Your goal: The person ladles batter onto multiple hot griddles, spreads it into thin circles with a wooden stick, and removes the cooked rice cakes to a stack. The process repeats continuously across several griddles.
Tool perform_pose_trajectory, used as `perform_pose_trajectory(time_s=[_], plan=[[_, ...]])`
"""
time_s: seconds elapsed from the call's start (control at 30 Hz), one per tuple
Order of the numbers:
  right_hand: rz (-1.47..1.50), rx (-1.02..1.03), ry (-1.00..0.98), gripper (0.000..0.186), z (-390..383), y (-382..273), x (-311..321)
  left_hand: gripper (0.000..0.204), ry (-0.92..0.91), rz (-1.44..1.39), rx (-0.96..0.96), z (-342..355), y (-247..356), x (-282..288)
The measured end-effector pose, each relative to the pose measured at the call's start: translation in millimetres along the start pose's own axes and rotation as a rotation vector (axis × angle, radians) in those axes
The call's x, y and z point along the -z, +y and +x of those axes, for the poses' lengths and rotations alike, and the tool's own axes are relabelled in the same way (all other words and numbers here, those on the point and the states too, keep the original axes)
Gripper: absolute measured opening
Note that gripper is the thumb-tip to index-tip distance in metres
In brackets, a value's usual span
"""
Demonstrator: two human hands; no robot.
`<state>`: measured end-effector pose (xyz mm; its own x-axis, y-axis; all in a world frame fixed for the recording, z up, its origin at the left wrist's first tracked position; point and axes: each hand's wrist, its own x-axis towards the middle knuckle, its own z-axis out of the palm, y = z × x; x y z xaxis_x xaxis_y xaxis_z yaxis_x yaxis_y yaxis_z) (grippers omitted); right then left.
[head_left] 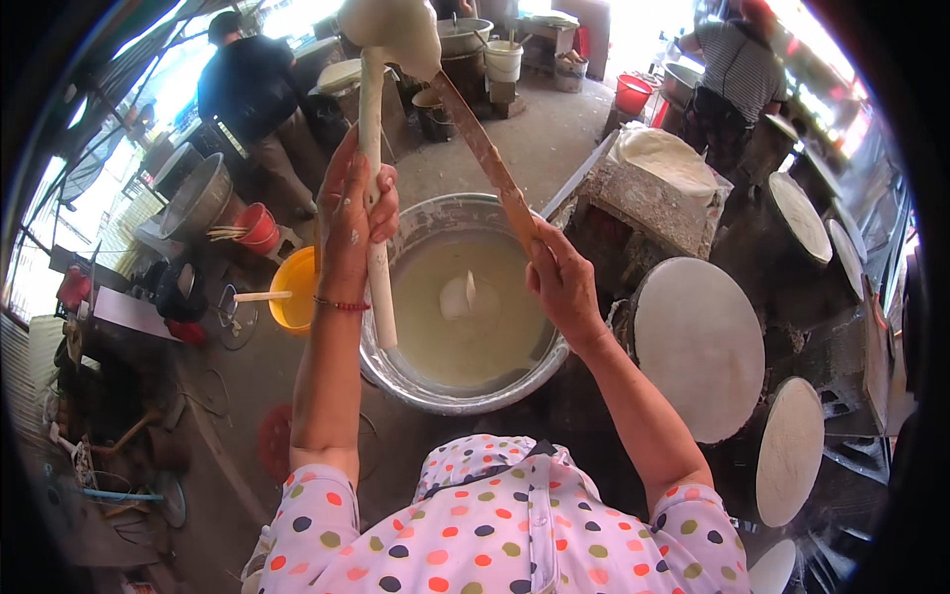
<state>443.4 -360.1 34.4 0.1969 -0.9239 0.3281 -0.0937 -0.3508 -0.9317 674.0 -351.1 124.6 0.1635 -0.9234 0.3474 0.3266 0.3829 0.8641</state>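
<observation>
My left hand [356, 203] grips a pale wooden rod [381, 297] upright, with a large lump of soft white dough [391, 30] at its top end. My right hand [559, 277] is closed on a long, flat brown wooden stick [481, 144], angled up so that its far tip meets the dough. Between and behind my hands sits a wide metal basin [470, 396] of cloudy yellowish liquid, with a small white piece in it.
At left stand a yellow bucket [297, 317] and red bucket [257, 238]. At right are a crusted block [673, 208] and several round griddles [698, 346]. Two other people work behind, at upper left [237, 89] and upper right [737, 74].
</observation>
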Motion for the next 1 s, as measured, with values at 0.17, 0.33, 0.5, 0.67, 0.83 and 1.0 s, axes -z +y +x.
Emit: perform_pose_trajectory(time_s=[0.17,0.33,0.5,0.67,0.83,1.0], plan=[[-0.374,0.248,0.139,0.033,-5.7,31.6,15.7,0.035,0.225,-0.141,0.37,-29.6,-38.6,18.5],[-0.877,0.229,0.131,0.041,-59.6,82.3,50.3,0.026,0.167,-1.067,0.889,-89.6,-95.1,38.4],[-0.929,0.144,0.294,0.044,-132.9,81.3,102.1,0.026,0.206,-1.326,0.957,-100.2,-91.6,-35.2],[-0.855,-0.014,0.505,0.042,-243.6,88.2,160.7,0.023,0.11,-1.783,1.258,-101.0,-112.5,-124.0],[-0.827,-0.24,0.764,0.035,-355.6,102.8,201.6,0.027,-0.011,-1.813,1.571,-107.4,-128.5,-238.4],[0.419,-0.55,1.275,0.04,-342.3,62.4,222.6,0.026,-0.373,-1.146,1.347,-125.6,-160.9,-313.6]])
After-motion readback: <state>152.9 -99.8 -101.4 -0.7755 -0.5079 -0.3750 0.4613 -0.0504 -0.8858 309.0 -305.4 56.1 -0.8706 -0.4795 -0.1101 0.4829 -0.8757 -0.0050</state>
